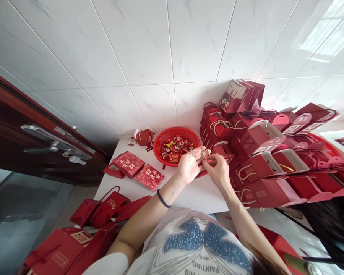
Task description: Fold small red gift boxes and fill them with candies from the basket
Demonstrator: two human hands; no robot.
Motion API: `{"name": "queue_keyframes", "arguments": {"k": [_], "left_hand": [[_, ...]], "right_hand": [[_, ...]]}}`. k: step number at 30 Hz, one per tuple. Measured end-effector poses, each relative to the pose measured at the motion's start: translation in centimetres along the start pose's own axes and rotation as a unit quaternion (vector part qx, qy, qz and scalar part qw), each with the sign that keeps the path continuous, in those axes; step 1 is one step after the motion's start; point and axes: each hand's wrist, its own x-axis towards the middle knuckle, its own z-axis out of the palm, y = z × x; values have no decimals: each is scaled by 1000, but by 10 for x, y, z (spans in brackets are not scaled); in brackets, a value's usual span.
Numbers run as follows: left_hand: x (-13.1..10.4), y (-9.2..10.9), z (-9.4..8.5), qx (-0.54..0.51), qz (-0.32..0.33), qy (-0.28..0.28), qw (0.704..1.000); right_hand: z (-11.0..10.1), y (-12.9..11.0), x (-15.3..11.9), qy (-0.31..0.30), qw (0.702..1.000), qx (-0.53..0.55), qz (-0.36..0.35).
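Near round basket [157,146], pale cord [205,154], pinching fingers [215,158]

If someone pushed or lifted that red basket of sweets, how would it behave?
The red basket would probably slide rather than tip, since it looks wide and fairly shallow. Its thin, mesh-like wall suggests it is light for its size and might flex a little. The wrapped sweets lie loose in a heap, so they would likely shift about.

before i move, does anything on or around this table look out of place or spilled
Nothing looks clearly damaged. The open red boxes on the right are heaped at uneven angles, so they look untidy. A few small red pieces, too small to identify, lie on the table outside the red basket, away from the gathered sweets.
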Motion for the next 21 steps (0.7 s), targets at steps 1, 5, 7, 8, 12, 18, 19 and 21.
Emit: {"name": "queue_keyframes", "arguments": {"k": [1, 5, 7, 8, 12, 18, 19, 21], "left_hand": [[2, 2, 4, 19, 10, -6, 1000], [6, 7, 10, 168, 53, -12, 984], [6, 6, 9, 263, 112, 16, 958], [7, 4, 8, 304, 152, 34, 940], [13, -11, 3, 403, 244, 52, 880], [19, -33, 18, 430, 242, -16, 870], [17, -34, 22, 428, 250, -21, 868], [11, -36, 28, 412, 264, -40, 871]], "right_hand": [[-3, 0, 3, -8, 1000, 0, -12], [-16, -10, 11, -14, 995, 81, -49], [-23, -18, 13, -4, 991, 112, -67], [-26, -22, 14, 2, 990, 116, -75], [-36, -31, 15, 9, 990, 99, -98], [-39, -36, 5, 88, 981, 131, -113], [-40, -36, 4, 120, 976, 140, -117], [-50, -38, 5, 197, 961, 140, -132]]}}
